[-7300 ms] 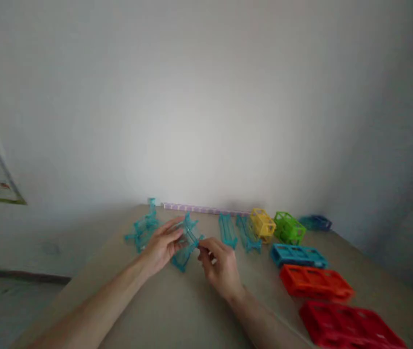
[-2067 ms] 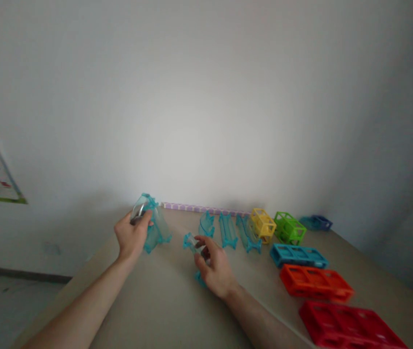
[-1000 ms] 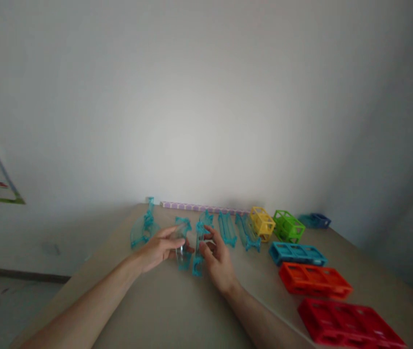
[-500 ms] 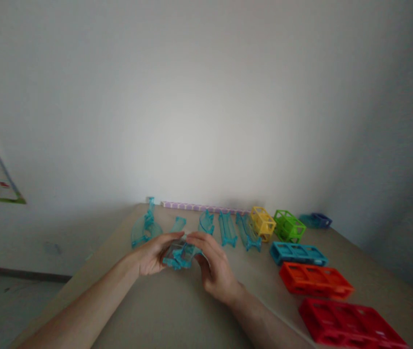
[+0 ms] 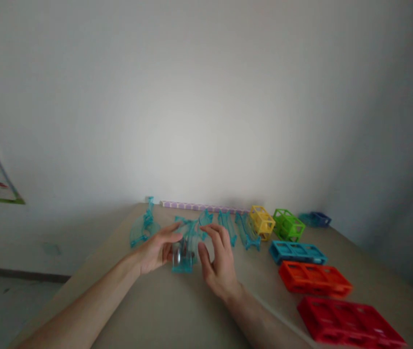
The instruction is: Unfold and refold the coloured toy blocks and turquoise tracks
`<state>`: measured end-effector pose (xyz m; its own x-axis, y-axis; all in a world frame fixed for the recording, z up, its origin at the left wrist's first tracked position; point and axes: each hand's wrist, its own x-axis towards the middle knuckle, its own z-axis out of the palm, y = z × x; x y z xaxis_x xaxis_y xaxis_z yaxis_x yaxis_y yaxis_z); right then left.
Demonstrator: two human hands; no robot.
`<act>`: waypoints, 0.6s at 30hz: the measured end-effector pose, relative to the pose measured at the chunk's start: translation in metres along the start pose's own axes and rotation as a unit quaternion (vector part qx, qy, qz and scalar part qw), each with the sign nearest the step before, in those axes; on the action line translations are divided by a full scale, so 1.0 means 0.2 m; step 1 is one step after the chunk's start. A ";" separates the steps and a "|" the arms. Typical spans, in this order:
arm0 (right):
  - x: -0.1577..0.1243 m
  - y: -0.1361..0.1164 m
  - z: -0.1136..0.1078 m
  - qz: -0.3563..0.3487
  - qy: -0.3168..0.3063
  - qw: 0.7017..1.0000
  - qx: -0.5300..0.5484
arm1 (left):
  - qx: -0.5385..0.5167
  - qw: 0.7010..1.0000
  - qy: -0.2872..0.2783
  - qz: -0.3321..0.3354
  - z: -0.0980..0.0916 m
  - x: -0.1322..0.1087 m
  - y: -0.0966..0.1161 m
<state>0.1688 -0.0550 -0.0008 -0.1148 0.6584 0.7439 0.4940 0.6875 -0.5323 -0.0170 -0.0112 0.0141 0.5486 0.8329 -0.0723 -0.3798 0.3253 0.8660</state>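
Observation:
My left hand (image 5: pixel 160 249) grips a clear, pale-blue plastic track piece (image 5: pixel 182 261) by its left side, above the table. Just right of that piece, my right hand (image 5: pixel 217 261) has its thumb and fingers apart, with a gap between them and the plastic. Behind the hands lie more see-through blue track pieces: a round one (image 5: pixel 137 232) at the left, a curved one (image 5: pixel 206 219), and two long straight ones (image 5: pixel 227 225), (image 5: pixel 247 232). Part of the held piece is hidden by my left fingers.
Along the right side of the table (image 5: pixel 148 315) stand frame blocks: yellow (image 5: pixel 262 222), green (image 5: pixel 289 225), blue (image 5: pixel 298 253), orange (image 5: pixel 315 278) and red (image 5: pixel 349 320). A purple patterned strip (image 5: pixel 202 207) runs along the wall. Dark blue pieces (image 5: pixel 320 219) sit at the far right corner.
My right fingers have come off the clear blue piece and spread apart to its right. The piece has turned in my left hand, with a different face toward me.

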 end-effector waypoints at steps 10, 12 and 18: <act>-0.02 0.03 0.05 0.100 -0.164 0.977 0.087 | 0.049 0.992 0.021 0.113 0.02 0.01 -0.01; -0.02 0.03 0.04 0.093 -0.178 0.975 0.094 | 0.044 0.991 0.034 0.123 0.02 0.02 -0.01; -0.01 0.03 0.02 0.062 -0.185 0.975 0.104 | 0.027 0.992 0.051 0.112 0.00 0.04 -0.01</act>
<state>0.1680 -0.0514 -0.0073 -0.3877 0.7792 0.4925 0.3420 0.6178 -0.7081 -0.0112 -0.0058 0.0122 0.3756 0.9235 0.0780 -0.4416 0.1044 0.8911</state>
